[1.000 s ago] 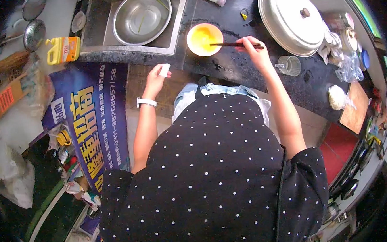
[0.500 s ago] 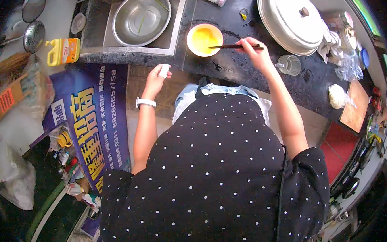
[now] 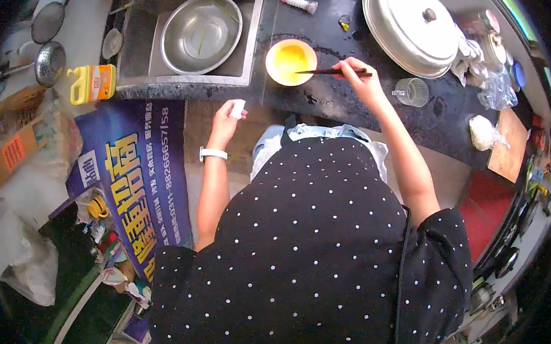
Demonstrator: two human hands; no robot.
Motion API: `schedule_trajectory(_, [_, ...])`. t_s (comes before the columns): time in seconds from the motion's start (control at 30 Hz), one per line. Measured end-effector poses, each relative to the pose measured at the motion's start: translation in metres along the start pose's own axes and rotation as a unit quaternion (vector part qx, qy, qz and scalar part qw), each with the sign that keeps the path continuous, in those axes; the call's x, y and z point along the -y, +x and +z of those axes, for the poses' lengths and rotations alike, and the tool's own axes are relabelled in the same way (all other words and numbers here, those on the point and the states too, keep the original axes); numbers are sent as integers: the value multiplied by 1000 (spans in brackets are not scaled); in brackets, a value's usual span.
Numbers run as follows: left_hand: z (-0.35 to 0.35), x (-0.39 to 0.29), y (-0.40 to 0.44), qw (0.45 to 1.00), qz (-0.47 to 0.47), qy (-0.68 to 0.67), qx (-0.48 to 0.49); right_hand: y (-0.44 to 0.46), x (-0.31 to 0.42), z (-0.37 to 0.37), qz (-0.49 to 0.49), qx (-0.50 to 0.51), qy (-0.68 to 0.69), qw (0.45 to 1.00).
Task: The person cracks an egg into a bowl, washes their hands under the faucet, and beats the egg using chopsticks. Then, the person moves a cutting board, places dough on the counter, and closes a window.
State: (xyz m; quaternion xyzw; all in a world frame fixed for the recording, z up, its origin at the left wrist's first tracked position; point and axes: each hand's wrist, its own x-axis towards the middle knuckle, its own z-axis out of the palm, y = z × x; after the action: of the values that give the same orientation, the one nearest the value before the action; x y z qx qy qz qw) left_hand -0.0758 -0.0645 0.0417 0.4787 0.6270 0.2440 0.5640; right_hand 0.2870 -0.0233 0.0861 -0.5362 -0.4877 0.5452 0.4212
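Note:
My right hand (image 3: 362, 86) is closed around dark chopsticks (image 3: 321, 72) at the counter's front part. Their tips dip into yellow liquid (image 3: 290, 59), which looks like beaten egg, inside a small bowl (image 3: 270, 71). Over the counter's front edge, left of the bowl, my left hand (image 3: 223, 126) grips a small white piece (image 3: 238, 109) whose kind I cannot make out. A white band circles that wrist. No hand touches the bowl.
A metal basin (image 3: 165, 43) with green strands sits in the sink (image 3: 250, 44). Right of the bowl are a large metal lid (image 3: 405, 25) and a glass mug (image 3: 411, 92). A yellow jug (image 3: 92, 83) stands left; a wooden board (image 3: 508, 145) lies far right.
The view has shifted slightly, so the counter sits a little lower. The chopsticks have moved a little within the bowl. My left hand still holds the white piece.

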Motion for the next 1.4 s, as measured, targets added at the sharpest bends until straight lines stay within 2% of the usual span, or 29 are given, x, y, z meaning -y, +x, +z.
schedule_trajectory(0.07, [1,1,2,1000,3,-15,7,-1,6,2,-37,-84,-22,995])
schedule_trajectory(0.17, [-1,-4,1,1000,12,-1,15,0,-2,-2,1,-34,12,999])
schedule_trajectory(0.27, [-3,-3,3,1000,10,1,17,-3,6,3,-33,-54,-38,997])
schedule_trajectory(0.3, [-3,-2,5,1000,5,1,14,-1,2,2,-92,-107,-76,987])
schedule_trajectory(0.4, [-5,0,8,1000,18,-13,13,-1,-2,-1,30,-23,-11,999])
schedule_trajectory(0.43, [-6,0,8,1000,17,-5,16,-2,-4,1,29,-12,15,999])
schedule_trajectory(0.53, [-3,-3,11,1000,11,0,18,-3,5,6,-35,-108,-25,993])
schedule_trajectory(0.6, [-2,-13,8,1000,-2,-19,0,-2,1,8,-3,-72,-14,997])
schedule_trajectory(0.63, [-2,-19,7,1000,20,-9,1,-1,0,9,12,-57,-7,998])
schedule_trajectory(0.7, [6,-46,3,998,63,7,9,-1,5,18,-34,-87,-102,990])
schedule_trajectory(0.8, [20,-103,-4,959,265,74,67,1,27,44,-115,-100,-184,971])
schedule_trajectory(0.87, [34,-129,-6,943,300,107,97,9,32,64,-154,-87,-161,971])
schedule_trajectory(0.93, [47,-141,-3,929,334,118,109,17,39,79,-146,-81,-195,967])
schedule_trajectory(1.0, [57,-147,1,918,366,110,107,30,26,92,-165,-93,-131,973])
schedule_trajectory(1.03, [60,-146,4,917,369,107,107,35,20,95,-145,-83,-141,976])
schedule_trajectory(1.13, [64,-145,11,902,388,175,70,47,17,102,-244,-60,-149,956])
schedule_trajectory(1.27, [61,-141,32,900,400,167,53,47,10,103,-266,-14,-183,946])
schedule_trajectory(1.3, [62,-141,36,902,404,152,35,44,8,107,-179,4,-53,982])
schedule_trajectory(1.4, [56,-144,47,887,428,170,13,47,7,107,-146,-27,-124,981])
